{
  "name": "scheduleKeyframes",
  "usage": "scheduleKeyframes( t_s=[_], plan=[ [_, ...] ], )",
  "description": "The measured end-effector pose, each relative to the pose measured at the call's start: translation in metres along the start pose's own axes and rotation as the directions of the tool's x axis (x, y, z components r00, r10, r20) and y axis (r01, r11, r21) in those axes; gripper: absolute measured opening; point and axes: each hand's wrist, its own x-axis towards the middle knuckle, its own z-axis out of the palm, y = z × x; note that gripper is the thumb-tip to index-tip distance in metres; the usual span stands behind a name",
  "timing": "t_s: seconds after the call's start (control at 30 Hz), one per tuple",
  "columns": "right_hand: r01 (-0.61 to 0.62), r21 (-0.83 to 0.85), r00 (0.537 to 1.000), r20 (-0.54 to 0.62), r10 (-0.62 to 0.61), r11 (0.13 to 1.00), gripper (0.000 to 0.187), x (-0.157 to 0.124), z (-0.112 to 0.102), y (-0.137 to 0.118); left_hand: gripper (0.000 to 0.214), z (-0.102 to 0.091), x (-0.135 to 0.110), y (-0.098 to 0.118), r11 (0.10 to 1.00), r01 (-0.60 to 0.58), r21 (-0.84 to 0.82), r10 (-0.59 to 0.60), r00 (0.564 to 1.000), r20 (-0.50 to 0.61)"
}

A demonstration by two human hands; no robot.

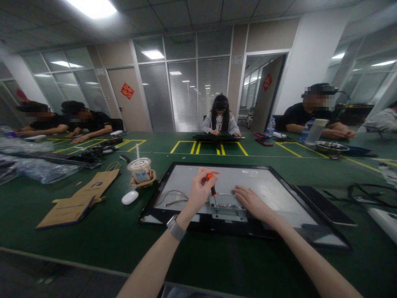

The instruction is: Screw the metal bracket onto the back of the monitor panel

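A flat monitor panel (273,186) lies face down on the green table, its silver back up inside a black frame. My left hand (200,190) is closed around an orange-handled screwdriver (212,188), held upright with its tip on the metal port bracket (228,209) near the panel's front edge. My right hand (251,200) rests flat on the panel beside the bracket, fingers stretched out. Thin coloured wires (170,198) run over the panel's left part. A watch sits on my left wrist.
Left of the panel stand a lidded drink cup with a straw (140,169), a white mouse (130,197) and a brown paper bag (83,196). A dark slab (325,205) and cables (369,192) lie to the right. Several people sit around the far sides of the table (93,244).
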Motion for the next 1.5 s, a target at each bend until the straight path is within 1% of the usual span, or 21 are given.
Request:
scheduleKeyframes(
  t_s=[0.07, 0.13, 0.2, 0.23, 0.4, 0.47, 0.5, 0.53, 0.6, 0.63, 0.77, 0.83, 0.9, 0.97, 1.03, 1.1, 1.2, 1.23, 1.3, 1.4, 1.5],
  plan=[
    [-0.002, 0.001, 1.000, 0.003, 0.002, 1.000, 0.057, -0.0001, -0.0004, -0.0004, 0.024, 0.0003, -0.0002, -0.0030, 0.997, 0.049, -0.066, -0.046, 0.998, 0.052],
    [-0.005, 0.000, 1.000, 0.005, 0.005, 1.000, 0.058, -0.0002, -0.0005, -0.0005, 0.030, 0.0012, -0.0007, -0.0064, 0.979, 0.100, -0.177, -0.083, 0.992, 0.099],
    [-0.004, -0.005, 1.000, 0.010, 0.004, 1.000, 0.058, -0.0003, -0.0005, -0.0004, 0.030, 0.0027, -0.0014, -0.0081, 0.956, 0.123, -0.268, -0.094, 0.989, 0.117],
    [-0.002, -0.007, 1.000, 0.013, 0.003, 1.000, 0.058, -0.0003, -0.0005, -0.0003, 0.028, 0.0035, -0.0019, -0.0080, 0.955, 0.122, -0.270, -0.092, 0.989, 0.120],
    [0.003, -0.005, 1.000, 0.009, -0.003, 1.000, 0.056, -0.0004, -0.0005, 0.0001, 0.022, 0.0052, -0.0043, -0.0038, 0.996, 0.042, -0.074, -0.037, 0.997, 0.066],
    [0.000, -0.004, 1.000, 0.010, 0.000, 1.000, 0.057, -0.0003, -0.0006, -0.0002, 0.025, 0.0046, -0.0043, -0.0051, 0.996, 0.050, -0.075, -0.043, 0.995, 0.089],
    [-0.002, -0.006, 1.000, 0.014, 0.002, 1.000, 0.057, -0.0003, -0.0007, -0.0005, 0.029, 0.0042, -0.0040, -0.0064, 0.992, 0.079, -0.097, -0.066, 0.990, 0.127],
    [-0.004, -0.009, 1.000, 0.019, 0.004, 1.000, 0.057, -0.0003, -0.0009, -0.0008, 0.032, 0.0039, -0.0036, -0.0079, 0.982, 0.103, -0.156, -0.081, 0.987, 0.141],
    [-0.006, -0.013, 1.000, 0.027, 0.007, 1.000, 0.058, -0.0004, -0.0013, -0.0014, 0.034, 0.0034, -0.0027, -0.0097, 0.966, 0.131, -0.222, -0.099, 0.984, 0.147],
    [-0.007, -0.013, 1.000, 0.026, 0.008, 1.000, 0.058, -0.0005, -0.0015, -0.0016, 0.033, 0.0033, -0.0023, -0.0095, 0.967, 0.126, -0.222, -0.098, 0.986, 0.133],
    [-0.001, -0.021, 1.000, 0.018, 0.001, 1.000, 0.057, -0.0005, -0.0020, -0.0027, 0.022, 0.0034, -0.0021, -0.0041, 0.996, 0.038, -0.076, -0.035, 0.999, 0.035],
    [0.004, -0.030, 1.000, 0.018, -0.003, 1.000, 0.057, -0.0003, -0.0020, -0.0030, 0.021, 0.0035, -0.0024, -0.0027, 0.999, 0.019, -0.028, -0.019, 1.000, 0.014],
    [0.000, -0.035, 1.000, 0.016, 0.001, 0.999, 0.057, 0.0000, -0.0018, -0.0032, 0.025, 0.0037, -0.0025, -0.0043, 0.998, 0.044, -0.054, -0.042, 0.999, 0.034],
    [-0.007, -0.038, 1.000, 0.019, 0.007, 0.999, 0.057, 0.0001, -0.0017, -0.0032, 0.030, 0.0041, -0.0023, -0.0074, 0.986, 0.093, -0.139, -0.085, 0.994, 0.064],
    [-0.009, -0.037, 1.000, 0.029, 0.010, 0.999, 0.057, 0.0000, -0.0019, -0.0031, 0.033, 0.0043, -0.0018, -0.0097, 0.973, 0.121, -0.196, -0.109, 0.992, 0.067],
    [-0.008, -0.029, 0.999, 0.032, 0.009, 1.000, 0.057, -0.0003, -0.0022, -0.0030, 0.029, 0.0041, -0.0015, -0.0093, 0.984, 0.088, -0.155, -0.083, 0.996, 0.039],
    [-0.010, -0.014, 1.000, 0.026, 0.010, 1.000, 0.057, -0.0008, -0.0028, -0.0028, 0.023, 0.0033, -0.0014, -0.0056, 0.999, 0.004, -0.043, -0.005, 1.000, -0.008],
    [-0.012, -0.011, 1.000, 0.024, 0.012, 1.000, 0.057, -0.0009, -0.0029, -0.0028, 0.023, 0.0031, -0.0014, -0.0046, 0.999, 0.002, -0.035, -0.003, 1.000, -0.007],
    [-0.011, -0.005, 1.000, 0.023, 0.012, 1.000, 0.057, -0.0011, -0.0029, -0.0027, 0.027, 0.0031, -0.0015, -0.0042, 0.995, 0.053, -0.089, -0.051, 0.998, 0.028],
    [-0.008, -0.005, 1.000, 0.021, 0.008, 1.000, 0.057, -0.0013, -0.0028, -0.0025, 0.033, 0.0040, -0.0010, -0.0063, 0.954, 0.158, -0.256, -0.134, 0.985, 0.106],
    [-0.003, -0.012, 1.000, 0.009, 0.004, 1.000, 0.056, -0.0014, -0.0024, -0.0021, 0.033, 0.0050, 0.0004, -0.0078, 0.911, 0.189, -0.367, -0.151, 0.980, 0.129]
  ],
)
